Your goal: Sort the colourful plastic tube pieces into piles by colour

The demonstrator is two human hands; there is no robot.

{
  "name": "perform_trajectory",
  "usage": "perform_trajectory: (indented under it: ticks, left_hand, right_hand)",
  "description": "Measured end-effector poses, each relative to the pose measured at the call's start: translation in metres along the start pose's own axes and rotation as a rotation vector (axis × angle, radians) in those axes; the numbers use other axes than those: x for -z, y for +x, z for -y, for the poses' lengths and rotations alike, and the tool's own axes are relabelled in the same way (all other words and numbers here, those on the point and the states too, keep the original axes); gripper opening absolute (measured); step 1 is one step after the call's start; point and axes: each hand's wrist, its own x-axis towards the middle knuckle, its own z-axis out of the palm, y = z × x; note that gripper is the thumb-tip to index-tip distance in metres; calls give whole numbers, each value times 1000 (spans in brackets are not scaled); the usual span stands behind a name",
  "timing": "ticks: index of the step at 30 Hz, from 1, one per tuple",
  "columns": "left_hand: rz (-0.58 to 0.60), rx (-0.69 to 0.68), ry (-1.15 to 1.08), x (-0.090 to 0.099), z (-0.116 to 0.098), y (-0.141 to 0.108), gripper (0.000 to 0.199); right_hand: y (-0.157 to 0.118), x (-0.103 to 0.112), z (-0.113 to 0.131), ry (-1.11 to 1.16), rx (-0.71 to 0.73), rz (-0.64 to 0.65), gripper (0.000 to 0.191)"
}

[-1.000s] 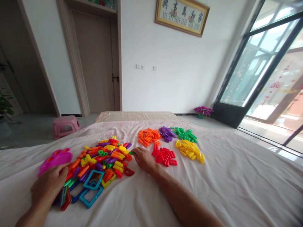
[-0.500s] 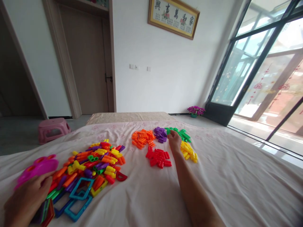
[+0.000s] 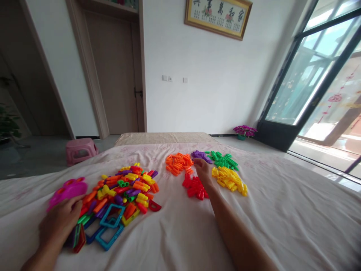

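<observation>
Right hand [image 3: 203,171] hovering beside purple tubes [image 3: 201,156]; left hand [image 3: 60,218] resting by the mixed pile [image 3: 126,188].
The right fingers are bending near the orange tubes [image 3: 177,163] and red tubes [image 3: 194,187], though neither grip is showing its width or any piece clearly. Green tubes [image 3: 224,160] and yellow tubes [image 3: 229,180] are lying farther right on the cloth [image 3: 175,237]. All the tubes are looking like light, stiff, slightly slippery plastic, unlikely to be breaking easily; their middles are offering the surest pinch, while the soft cloth is probably letting them roll.
</observation>
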Motion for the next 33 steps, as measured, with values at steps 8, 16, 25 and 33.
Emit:
perform_trajectory:
  ticks: [8,16,25,33]
  left_hand:
    - [28,30,-33,12,-14,-8,55]
    - [7,11,-40,19,-21,-14,53]
    - [9,9,-39,18,-20,-13,52]
    - [30,10,-21,12,-13,-9,57]
  right_hand:
    - [-89,-51,83,41,448,570,27]
    - [-126,-73,108,-101,737,749,49]
    - [-122,-76,104,-240,687,657,20]
    - [-110,-65,93,-117,512,516,10]
